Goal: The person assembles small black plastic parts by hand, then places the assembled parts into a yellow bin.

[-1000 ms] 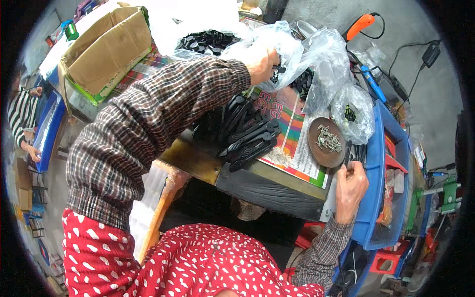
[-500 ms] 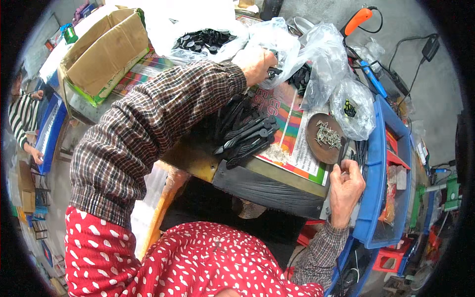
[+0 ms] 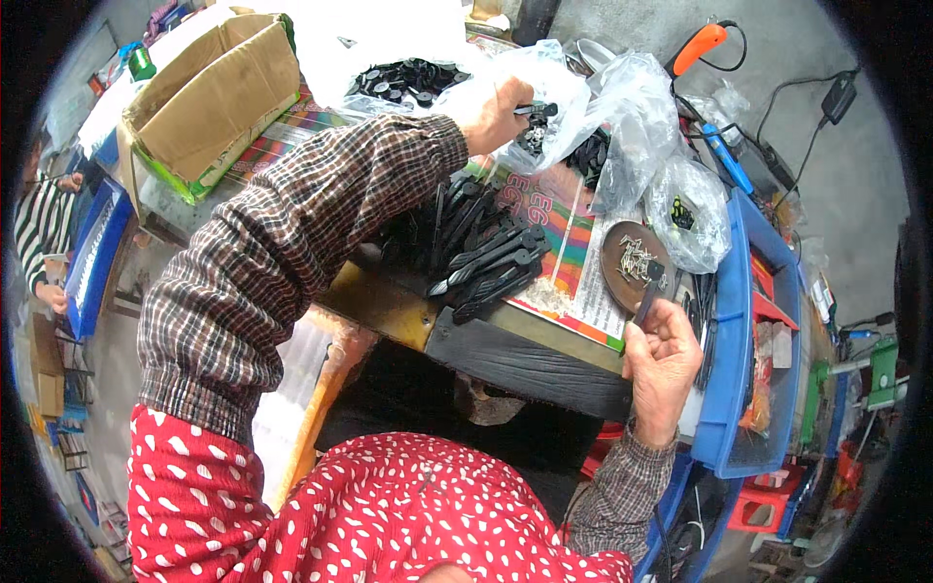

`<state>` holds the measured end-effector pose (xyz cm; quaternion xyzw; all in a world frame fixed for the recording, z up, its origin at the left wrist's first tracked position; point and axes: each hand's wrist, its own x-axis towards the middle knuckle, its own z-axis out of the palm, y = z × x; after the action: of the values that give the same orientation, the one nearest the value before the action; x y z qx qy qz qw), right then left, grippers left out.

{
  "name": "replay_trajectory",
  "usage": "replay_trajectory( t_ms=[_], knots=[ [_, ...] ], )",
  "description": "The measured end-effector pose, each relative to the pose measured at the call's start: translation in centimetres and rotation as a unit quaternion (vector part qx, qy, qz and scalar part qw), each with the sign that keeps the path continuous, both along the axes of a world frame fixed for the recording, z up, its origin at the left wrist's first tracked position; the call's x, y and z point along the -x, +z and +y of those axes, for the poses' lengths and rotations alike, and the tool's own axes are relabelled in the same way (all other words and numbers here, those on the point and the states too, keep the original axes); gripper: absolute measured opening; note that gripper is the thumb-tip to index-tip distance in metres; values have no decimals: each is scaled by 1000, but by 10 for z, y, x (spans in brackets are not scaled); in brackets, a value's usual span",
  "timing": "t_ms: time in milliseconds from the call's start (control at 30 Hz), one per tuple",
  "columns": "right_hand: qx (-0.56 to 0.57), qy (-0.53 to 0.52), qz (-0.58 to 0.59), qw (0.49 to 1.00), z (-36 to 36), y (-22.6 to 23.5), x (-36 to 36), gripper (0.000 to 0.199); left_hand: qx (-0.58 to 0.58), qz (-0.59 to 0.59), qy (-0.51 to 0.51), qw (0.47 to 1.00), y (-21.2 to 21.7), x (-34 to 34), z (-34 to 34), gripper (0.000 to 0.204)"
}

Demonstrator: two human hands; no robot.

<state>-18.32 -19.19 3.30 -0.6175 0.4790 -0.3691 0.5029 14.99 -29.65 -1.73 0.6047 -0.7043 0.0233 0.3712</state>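
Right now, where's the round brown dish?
In the head view, the brown dish sits right of centre, just beyond the right hand and left of the blue plastic bin.

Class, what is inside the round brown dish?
Slender silvery metal pieces, perhaps screws, lie heaped. The dish beneath them, and whatever the black part covers, cannot be seen.

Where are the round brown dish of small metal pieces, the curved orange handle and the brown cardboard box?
Round brown dish [image 3: 618, 283]: head view, bare surface at its lower left.
Curved orange handle [image 3: 700, 47]: head view, middle of its grip.
Brown cardboard box [image 3: 220, 119]: head view, its broad near face.
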Motion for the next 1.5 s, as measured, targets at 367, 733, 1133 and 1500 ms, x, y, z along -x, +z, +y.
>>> replay_trajectory(
  t_ms=[367, 733, 1133, 1500],
  knots=[
    [15, 25, 7, 1000, 19, 5, -8, 18, -42, 72, -13, 996, 30, 13, 20, 20],
    [-15, 76, -64, 995, 41, 3, -15, 10, -99, 189, -103, 972, 87, 61, 94, 12],
    [-55, 147, -73, 985, 74, 2, -29, 15, -185, 437, -102, 874, 87, 95, 203, 16],
    [-88, 193, -74, 974, 95, 0, -46, 27, -207, 615, -101, 754, 57, 111, 247, 11]
  ],
)
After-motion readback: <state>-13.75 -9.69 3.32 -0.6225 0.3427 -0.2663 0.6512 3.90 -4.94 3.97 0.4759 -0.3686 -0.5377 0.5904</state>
